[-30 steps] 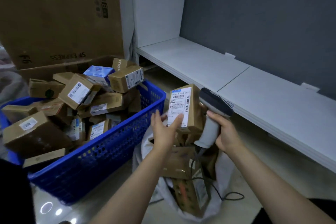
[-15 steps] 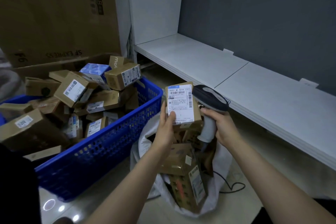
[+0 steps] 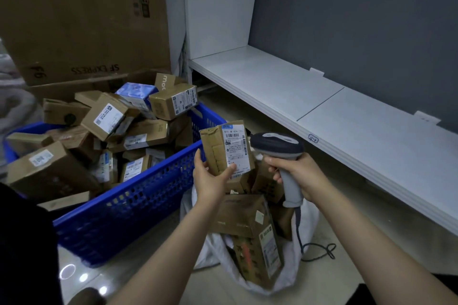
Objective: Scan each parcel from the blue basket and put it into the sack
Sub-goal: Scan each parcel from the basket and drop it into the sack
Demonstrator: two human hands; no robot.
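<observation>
Parcel (image 3: 226, 148) now turned, beside scanner (image 3: 278, 148)

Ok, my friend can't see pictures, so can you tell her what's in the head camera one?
A person's left hand holds a small cardboard parcel upright, label facing them, while the right hand grips a grey barcode scanner beside it. Below is an open white sack with parcels inside, and at left a blue basket piled with more boxes.
</observation>
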